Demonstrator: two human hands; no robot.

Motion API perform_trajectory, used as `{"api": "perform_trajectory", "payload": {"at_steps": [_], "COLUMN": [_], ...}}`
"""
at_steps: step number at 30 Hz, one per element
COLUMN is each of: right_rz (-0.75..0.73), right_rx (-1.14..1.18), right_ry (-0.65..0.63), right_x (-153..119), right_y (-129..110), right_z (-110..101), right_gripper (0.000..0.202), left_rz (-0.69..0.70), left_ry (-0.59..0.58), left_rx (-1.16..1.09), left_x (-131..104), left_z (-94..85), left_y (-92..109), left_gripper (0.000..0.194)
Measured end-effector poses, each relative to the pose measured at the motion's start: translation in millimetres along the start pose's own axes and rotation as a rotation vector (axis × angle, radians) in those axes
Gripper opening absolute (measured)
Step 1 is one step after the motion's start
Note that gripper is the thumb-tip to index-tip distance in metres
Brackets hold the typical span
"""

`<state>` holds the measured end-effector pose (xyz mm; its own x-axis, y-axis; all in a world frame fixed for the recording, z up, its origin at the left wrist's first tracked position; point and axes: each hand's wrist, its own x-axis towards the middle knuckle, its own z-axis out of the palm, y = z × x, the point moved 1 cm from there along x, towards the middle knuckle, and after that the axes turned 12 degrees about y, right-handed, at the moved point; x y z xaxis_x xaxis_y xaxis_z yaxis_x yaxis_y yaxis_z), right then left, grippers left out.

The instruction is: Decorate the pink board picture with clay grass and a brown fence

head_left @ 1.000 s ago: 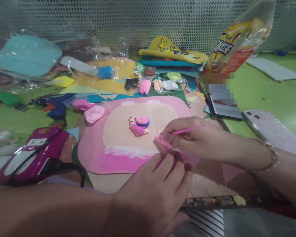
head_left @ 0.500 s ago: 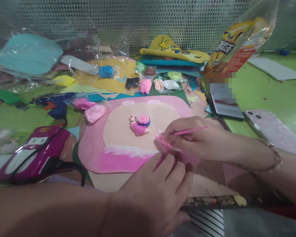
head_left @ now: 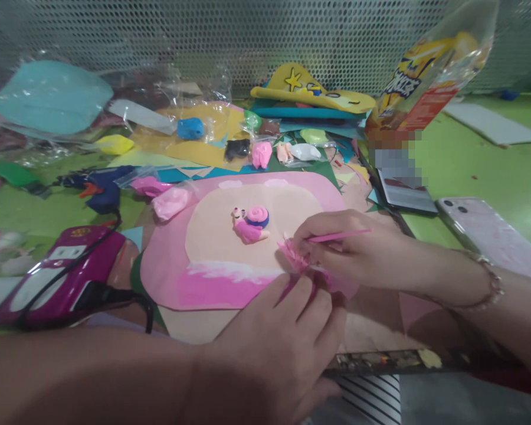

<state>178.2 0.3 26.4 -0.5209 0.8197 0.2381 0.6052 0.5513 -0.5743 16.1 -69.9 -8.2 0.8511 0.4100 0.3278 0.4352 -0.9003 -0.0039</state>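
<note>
Almost nothing has shifted in the last second: both hands stay at the frilly pink piece (head_left: 292, 255), around four o'clock of the snail figure (head_left: 250, 225). The right hand (head_left: 358, 260) pinches a thin pink stick (head_left: 341, 235) between thumb and fingers, close against that piece. The left hand (head_left: 281, 330) has its fingers bent and bunched at the piece's lower edge; whether they grip it I cannot tell. The snail lies on the pink-and-cream sheet (head_left: 159, 271), with a pale pink clay packet (head_left: 171, 203) at its ten o'clock.
</note>
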Motion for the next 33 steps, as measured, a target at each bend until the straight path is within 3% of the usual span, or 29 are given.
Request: {"api": "perform_trajectory", "payload": {"at_steps": [17, 33], "right_rz": [0.014, -0.064], "right_rx": [-0.005, -0.023], "right_ry": [-0.062, 0.007], "right_x": [0.9, -0.2], "right_y": [-3.0, -0.1], "right_z": [-2.2, 1.5], "right_gripper": [0.022, 0.018], "left_rz": [-0.016, -0.046], "left_ry": [0.019, 0.015], "left_rx": [-0.009, -0.011], "left_x": [0.7, 0.4], "left_z": [0.4, 1.9], "left_y": [0.8, 3.0], "left_gripper": [0.065, 0.07]}}
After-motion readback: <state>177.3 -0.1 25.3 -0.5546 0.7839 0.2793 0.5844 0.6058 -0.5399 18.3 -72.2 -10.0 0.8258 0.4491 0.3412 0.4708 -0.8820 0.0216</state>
